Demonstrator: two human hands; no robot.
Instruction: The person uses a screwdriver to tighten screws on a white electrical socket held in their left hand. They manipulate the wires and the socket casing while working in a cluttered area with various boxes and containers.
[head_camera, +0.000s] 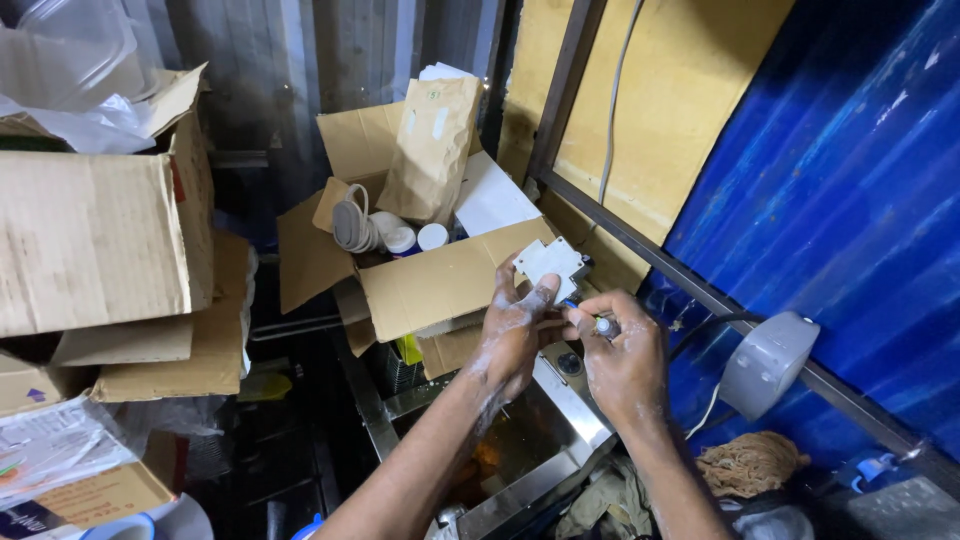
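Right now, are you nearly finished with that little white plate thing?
Hard to say. The white plate is out of the open cardboard box and held up in the left hand. The right hand presses a small tool against its edge. It is not yet fixed to anything.

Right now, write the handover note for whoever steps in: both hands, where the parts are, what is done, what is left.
Left hand: holds a small white plate-like part up by its lower edge, over the open cardboard box.
Right hand: grips a small tool with a blue and white handle, tip pointing at the part's right side. Both hands are dusted with white powder.
Nearby: coiled white cable and white round caps in the box; metal housing below the hands; grey lamp-like fitting to the right.
Done: part picked up, tool brought to it.
Left: cannot tell whether any fastener is in or out; check it.
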